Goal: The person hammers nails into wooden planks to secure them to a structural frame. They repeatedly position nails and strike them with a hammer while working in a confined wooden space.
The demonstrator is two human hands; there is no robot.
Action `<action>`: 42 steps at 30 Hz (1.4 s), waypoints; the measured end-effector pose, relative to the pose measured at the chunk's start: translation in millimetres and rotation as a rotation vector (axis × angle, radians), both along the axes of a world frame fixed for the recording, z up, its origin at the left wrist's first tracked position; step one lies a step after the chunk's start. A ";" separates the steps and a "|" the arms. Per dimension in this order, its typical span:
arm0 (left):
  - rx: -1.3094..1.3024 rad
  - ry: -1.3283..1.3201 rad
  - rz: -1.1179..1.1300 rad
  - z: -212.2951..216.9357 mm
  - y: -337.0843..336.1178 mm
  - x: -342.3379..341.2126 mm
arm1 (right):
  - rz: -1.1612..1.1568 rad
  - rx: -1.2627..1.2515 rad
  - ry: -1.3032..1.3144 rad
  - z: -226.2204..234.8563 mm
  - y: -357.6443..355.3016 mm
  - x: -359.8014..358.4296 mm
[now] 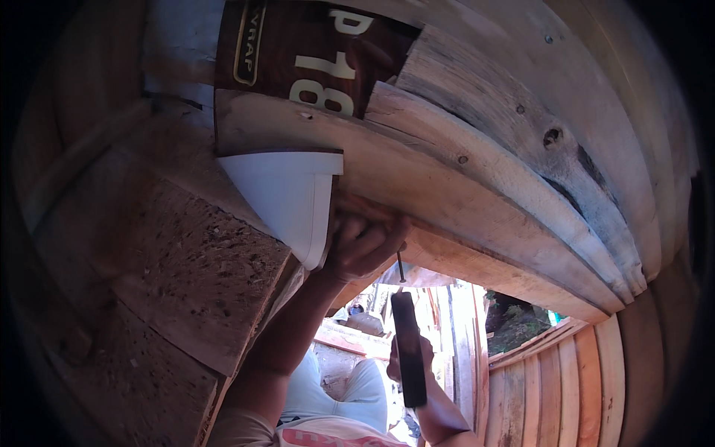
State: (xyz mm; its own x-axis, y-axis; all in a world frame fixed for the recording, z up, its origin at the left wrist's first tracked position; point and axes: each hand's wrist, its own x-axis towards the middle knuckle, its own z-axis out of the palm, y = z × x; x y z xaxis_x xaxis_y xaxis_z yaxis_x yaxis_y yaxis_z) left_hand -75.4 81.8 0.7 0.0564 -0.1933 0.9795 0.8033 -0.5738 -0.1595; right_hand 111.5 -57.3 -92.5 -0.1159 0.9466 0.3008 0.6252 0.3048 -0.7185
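Note:
My left hand is raised against the underside of a wooden beam, its fingers closed around a nail. The nail's shank and head point down from the fingertips; its other end is hidden by the hand and the beam. Lower and slightly to the right, my right hand grips a hammer. The hammer's dark, long head stands upright just beneath the nail, apart from it. Its handle is hidden behind the head. A white wedge-shaped piece sits close beside my left wrist.
Rough boards overlap above, near a dark printed sheet. A worn brown panel stands close to my left forearm. Upright planks form a low wall at right, below an opening with greenery. Scrap wood lies below, in bright light.

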 end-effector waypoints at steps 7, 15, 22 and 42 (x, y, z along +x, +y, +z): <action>0.050 -0.046 -0.029 -6.8 8.7 5.7 | 0.115 0.219 -0.162 -14.0 -1.9 11.0; 0.045 -0.028 -0.032 7.7 -0.3 -1.5 | 0.119 0.360 -0.211 -5.3 -15.2 7.8; 0.048 -0.020 0.031 -1.3 6.5 -5.0 | -0.103 0.007 -0.456 18.6 -6.5 -12.9; 0.072 -0.037 -0.036 -8.7 13.2 4.5 | -0.024 -0.078 -0.886 -4.3 -9.6 3.8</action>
